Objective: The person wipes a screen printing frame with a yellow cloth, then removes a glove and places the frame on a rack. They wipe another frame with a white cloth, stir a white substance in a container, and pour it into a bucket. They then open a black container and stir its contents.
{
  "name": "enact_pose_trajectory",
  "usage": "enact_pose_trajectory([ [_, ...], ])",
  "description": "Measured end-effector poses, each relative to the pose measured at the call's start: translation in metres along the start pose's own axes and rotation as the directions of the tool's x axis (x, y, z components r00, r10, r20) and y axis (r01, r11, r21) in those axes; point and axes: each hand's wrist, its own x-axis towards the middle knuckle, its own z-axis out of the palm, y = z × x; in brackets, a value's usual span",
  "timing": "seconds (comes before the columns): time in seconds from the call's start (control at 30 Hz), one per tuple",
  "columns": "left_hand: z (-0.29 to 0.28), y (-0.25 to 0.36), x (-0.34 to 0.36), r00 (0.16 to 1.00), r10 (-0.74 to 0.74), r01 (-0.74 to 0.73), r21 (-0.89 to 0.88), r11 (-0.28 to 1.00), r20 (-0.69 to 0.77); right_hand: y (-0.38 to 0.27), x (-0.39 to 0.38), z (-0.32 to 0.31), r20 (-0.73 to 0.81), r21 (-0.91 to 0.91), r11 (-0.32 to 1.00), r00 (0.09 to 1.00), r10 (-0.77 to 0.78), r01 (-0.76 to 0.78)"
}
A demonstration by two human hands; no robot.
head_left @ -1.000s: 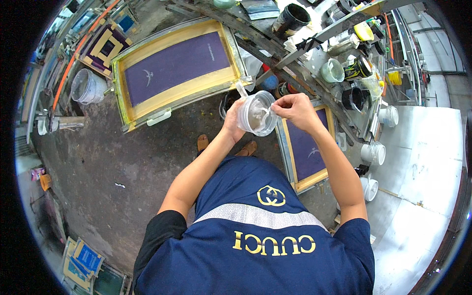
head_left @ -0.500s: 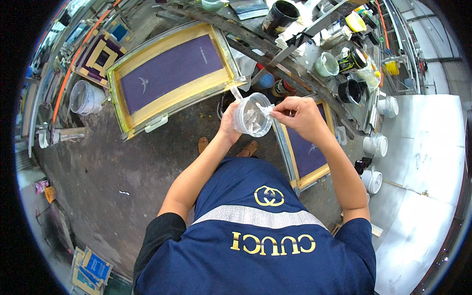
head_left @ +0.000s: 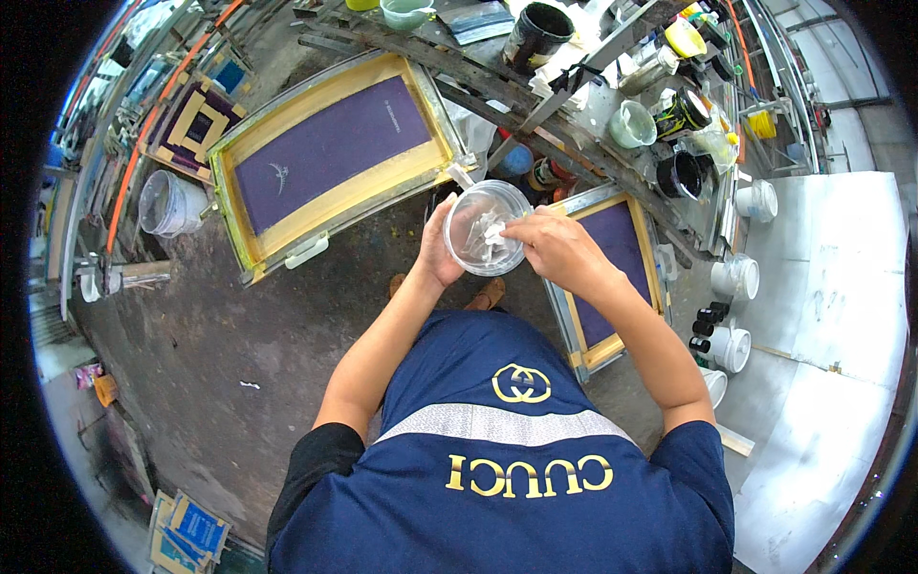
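Observation:
My left hand (head_left: 438,251) grips a clear plastic cup (head_left: 475,218) from its left side, holding it at chest height. White paste coats the inside of the cup. My right hand (head_left: 559,251) is pinched on a small white stick or scraper (head_left: 495,232) that dips into the cup. A large screen-printing frame (head_left: 330,153) with purple mesh and yellow border lies just beyond the cup. A smaller purple screen frame (head_left: 612,277) leans on the floor under my right forearm.
A cluttered metal rack (head_left: 612,67) with ink pots and cups runs across the top right. White tubs (head_left: 736,277) stand on the floor at right, beside a pale sheet (head_left: 841,287). A clear bucket (head_left: 167,203) sits at left. My feet (head_left: 483,292) show below the cup.
The cup and both hands stay together; the view has tilted slightly, and my right hand has shifted the white stick a little inside the cup.

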Motion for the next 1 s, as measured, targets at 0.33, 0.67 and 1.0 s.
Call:
enact_pose_trajectory([
  [0.33,0.014,0.007,-0.002,0.999,-0.046,0.046,0.013,0.999,0.019,0.011,0.01,-0.041,-0.357,0.155,0.982,0.921,0.157,-0.108],
  [0.67,0.015,0.017,-0.009,1.0,0.01,-0.01,-0.001,1.0,0.018,0.072,0.0,-0.036,-0.112,0.926,0.351,0.783,0.612,-0.141],
  [1.0,0.005,0.014,-0.03,0.984,0.159,-0.138,0.223,0.965,-0.079,0.234,0.092,-0.086,-0.578,0.399,0.79,0.542,0.611,-0.465],
])
